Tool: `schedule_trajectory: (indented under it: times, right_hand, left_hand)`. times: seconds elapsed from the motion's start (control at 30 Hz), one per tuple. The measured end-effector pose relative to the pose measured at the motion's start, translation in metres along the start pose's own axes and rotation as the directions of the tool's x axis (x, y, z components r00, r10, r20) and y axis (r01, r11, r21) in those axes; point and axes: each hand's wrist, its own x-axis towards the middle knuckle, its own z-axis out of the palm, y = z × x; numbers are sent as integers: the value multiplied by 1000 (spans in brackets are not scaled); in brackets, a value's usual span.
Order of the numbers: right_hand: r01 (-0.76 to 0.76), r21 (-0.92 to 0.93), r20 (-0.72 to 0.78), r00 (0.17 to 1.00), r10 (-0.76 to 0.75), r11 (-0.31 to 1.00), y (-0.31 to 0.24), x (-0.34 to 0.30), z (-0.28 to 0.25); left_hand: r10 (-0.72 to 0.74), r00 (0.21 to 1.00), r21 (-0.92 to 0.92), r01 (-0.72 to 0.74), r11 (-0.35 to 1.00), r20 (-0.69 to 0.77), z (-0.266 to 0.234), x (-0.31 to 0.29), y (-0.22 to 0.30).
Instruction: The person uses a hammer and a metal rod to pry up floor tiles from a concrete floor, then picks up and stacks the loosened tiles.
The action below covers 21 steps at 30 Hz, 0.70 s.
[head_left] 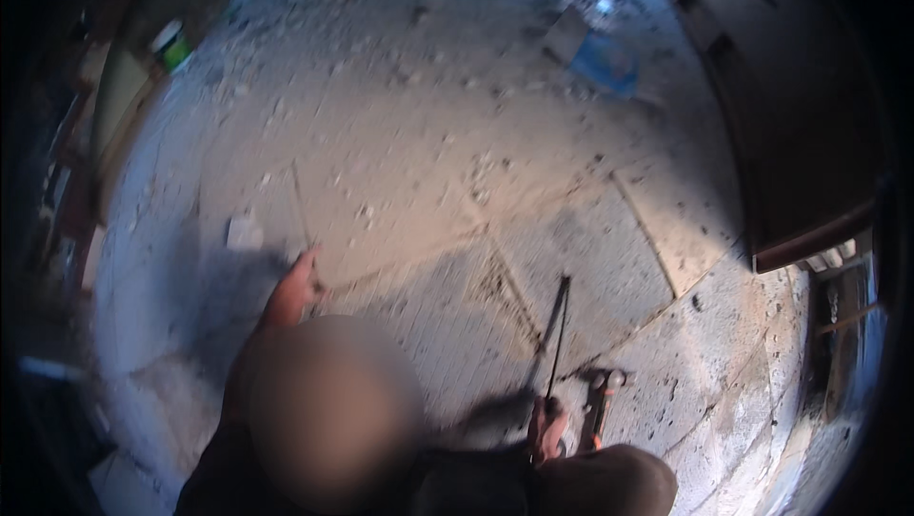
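Note:
My right hand (546,430) is closed around the lower end of a long thin dark metal rod (557,349). The rod points away from me over the tiled floor, and its far tip looks slightly wider; I cannot tell its exact kind. Just right of that hand lies a hammer (607,383), with a metal head and an orange and dark handle partly hidden by my knee. Farther left, my left hand (303,286) reaches out low over the floor with fingers apart, holding nothing visible. A small pale square piece (245,232) lies beyond it.
Large dusty floor tiles (590,249) carry scattered rubble. A crumpled blue plastic sheet (606,64) lies at the far right. A green and white bucket (171,47) stands far left. Dark furniture (790,88) lines the right side. A blurred patch covers the lower middle.

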Motion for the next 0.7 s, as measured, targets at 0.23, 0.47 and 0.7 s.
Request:
schedule_trajectory:
  times: [0.23,0.47,0.7]
  right_hand:
    - [-103,269,42,995,95,958,-6,-5,5]
    - [-114,98,64,992,108,989,-35,-6,-5]
    - [-105,147,14,994,104,984,-17,-7,-3]
  left_hand:
    - [121,965,126,-94,988,-233,44,-26,8]
    - [859,457,933,-356,-61,230,90,-70,-45]
    - [695,402,801,-352,-484,596,78,-69,-16]
